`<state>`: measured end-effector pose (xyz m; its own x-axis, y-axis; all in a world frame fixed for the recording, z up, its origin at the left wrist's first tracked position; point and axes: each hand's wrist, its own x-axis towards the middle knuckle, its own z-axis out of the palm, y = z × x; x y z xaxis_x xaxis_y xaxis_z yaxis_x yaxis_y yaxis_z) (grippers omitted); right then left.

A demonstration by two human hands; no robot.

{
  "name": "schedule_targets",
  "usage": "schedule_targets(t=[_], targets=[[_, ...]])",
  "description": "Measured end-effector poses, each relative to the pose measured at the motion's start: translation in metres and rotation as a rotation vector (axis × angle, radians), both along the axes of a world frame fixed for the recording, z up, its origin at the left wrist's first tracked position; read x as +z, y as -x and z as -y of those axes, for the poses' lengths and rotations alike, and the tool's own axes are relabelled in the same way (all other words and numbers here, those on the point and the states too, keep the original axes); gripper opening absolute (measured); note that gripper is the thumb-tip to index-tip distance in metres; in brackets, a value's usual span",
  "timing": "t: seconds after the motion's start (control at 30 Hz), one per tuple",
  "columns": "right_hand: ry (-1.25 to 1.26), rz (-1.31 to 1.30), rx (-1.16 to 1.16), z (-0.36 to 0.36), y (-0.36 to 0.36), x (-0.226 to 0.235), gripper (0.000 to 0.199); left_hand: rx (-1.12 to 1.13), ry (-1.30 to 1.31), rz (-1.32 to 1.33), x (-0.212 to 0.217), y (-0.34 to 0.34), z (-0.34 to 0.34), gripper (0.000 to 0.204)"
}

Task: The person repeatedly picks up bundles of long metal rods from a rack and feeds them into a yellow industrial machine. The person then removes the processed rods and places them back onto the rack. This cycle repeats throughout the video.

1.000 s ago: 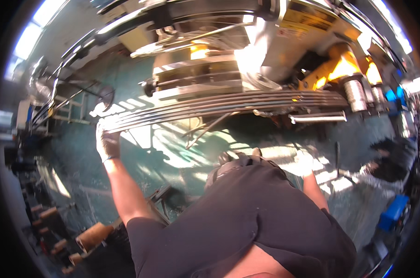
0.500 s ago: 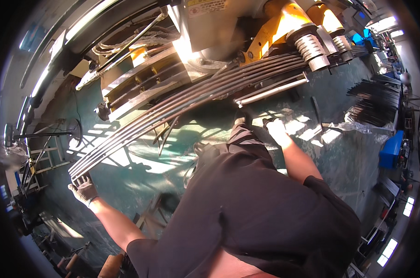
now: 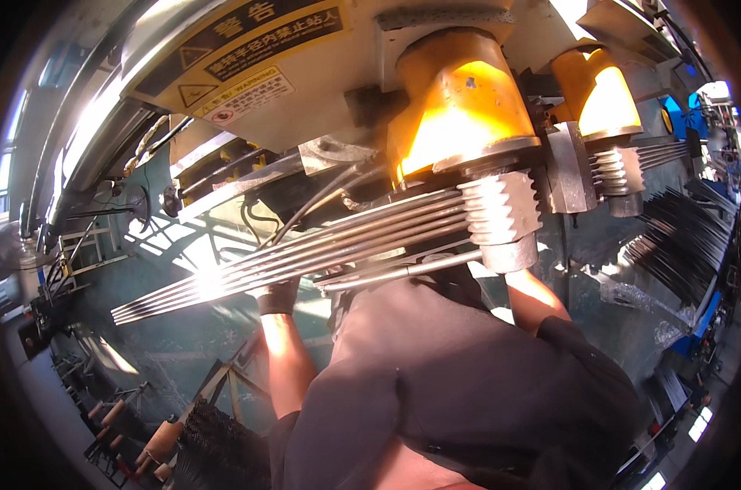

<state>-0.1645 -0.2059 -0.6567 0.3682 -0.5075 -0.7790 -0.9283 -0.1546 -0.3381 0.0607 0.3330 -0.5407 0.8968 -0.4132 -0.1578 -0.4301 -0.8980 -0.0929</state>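
Several long metal rods (image 3: 362, 238) run side by side from the lower left to a grooved metal roller (image 3: 501, 214) on the machine. My left hand (image 3: 277, 296), in a dark-cuffed glove, is at the underside of these rods, about midway along. The rods cover its fingers, so its grip cannot be made out. A thinner-ended metal bar (image 3: 403, 269) lies just below the rods, close to my body. My right forearm (image 3: 535, 299) reaches up behind the roller, which hides my right hand.
Above the roller hangs a yellow housing (image 3: 468, 102), with a second yellow housing (image 3: 603, 98) and roller to its right. A pale machine panel with warning labels (image 3: 248, 94) overhangs the rods. Dark rods (image 3: 685, 241) are stacked at the right. A stand fan (image 3: 133, 204) is at the left.
My left hand has left the rods' far left ends and moved right, to their middle. My right hand has gone behind the roller. The machine now appears larger and nearer.
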Motion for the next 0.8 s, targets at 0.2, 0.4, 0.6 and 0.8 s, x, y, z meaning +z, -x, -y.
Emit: schedule_targets(t=[0.2,0.4,0.6,0.8], targets=[[0.005,0.092,0.092,0.063,-0.018,-0.007,0.038,0.174,0.366,0.073,-0.001,0.006,0.050,0.041],[0.112,0.169,0.244,0.051,0.016,-0.025,0.038,0.109,0.458,-0.003,-0.006,0.020,0.025,0.036],[0.113,0.041,0.057,-0.034,0.120,-0.001,0.042,-0.066,0.229,-0.299,-0.064,0.027,0.018,0.030],[0.154,0.183,-0.151,-0.065,0.172,0.027,0.036,0.639,1.696,-1.169,-0.063,0.067,-0.006,0.032]])
